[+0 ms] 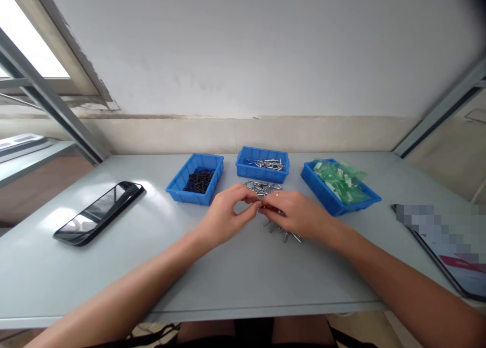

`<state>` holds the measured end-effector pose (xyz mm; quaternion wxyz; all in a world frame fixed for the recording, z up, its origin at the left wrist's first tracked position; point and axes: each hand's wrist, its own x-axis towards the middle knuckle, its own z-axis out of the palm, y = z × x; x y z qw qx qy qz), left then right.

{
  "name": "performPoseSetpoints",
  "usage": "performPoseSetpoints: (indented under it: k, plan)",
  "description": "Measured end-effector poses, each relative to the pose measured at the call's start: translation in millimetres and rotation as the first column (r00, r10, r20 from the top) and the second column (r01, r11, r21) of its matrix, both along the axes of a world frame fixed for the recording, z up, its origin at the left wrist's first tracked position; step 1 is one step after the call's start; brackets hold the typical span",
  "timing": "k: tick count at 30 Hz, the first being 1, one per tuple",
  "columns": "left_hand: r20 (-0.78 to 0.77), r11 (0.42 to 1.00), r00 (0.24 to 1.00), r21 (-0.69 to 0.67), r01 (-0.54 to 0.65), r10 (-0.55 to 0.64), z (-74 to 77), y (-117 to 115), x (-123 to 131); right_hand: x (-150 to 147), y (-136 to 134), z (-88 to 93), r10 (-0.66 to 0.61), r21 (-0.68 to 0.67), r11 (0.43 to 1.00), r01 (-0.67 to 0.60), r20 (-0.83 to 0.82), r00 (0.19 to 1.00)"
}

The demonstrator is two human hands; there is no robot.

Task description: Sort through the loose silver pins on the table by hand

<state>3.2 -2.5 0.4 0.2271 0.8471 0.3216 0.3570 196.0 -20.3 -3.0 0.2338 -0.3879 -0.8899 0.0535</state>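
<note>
My left hand [224, 214] and my right hand [298, 211] meet fingertip to fingertip above the middle of the grey table [235, 272]. Both are pinched closed on a small metal part between them, too small to name. A loose pile of silver screws [261, 187] lies just beyond the fingers. A few more silver screws [283, 231] lie under my right hand. My right hand wears a ring.
Three blue bins stand in a row at the back: the left bin [182, 191] holds black screws, the middle bin [261, 172] silver screws, the right bin [322, 191] green plastic bags. A black phone [98, 212] lies at the left, a tablet [448, 247] at the right edge.
</note>
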Motion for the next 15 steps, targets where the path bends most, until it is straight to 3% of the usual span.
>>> performPoseSetpoints:
  k: [8,15]
  plan:
    - [-0.019,1.0,1.0,0.02,0.01,-0.01,1.7,-0.5,-0.6,-0.9,-3.0,2.2,-0.016,-0.046,0.999,0.016,0.002,1.0]
    - [-0.023,0.999,0.999,0.017,-0.041,0.042,1.3,2.5,-1.2,4.1,0.2,3.4,-0.052,0.051,0.997,0.054,-0.029,0.998]
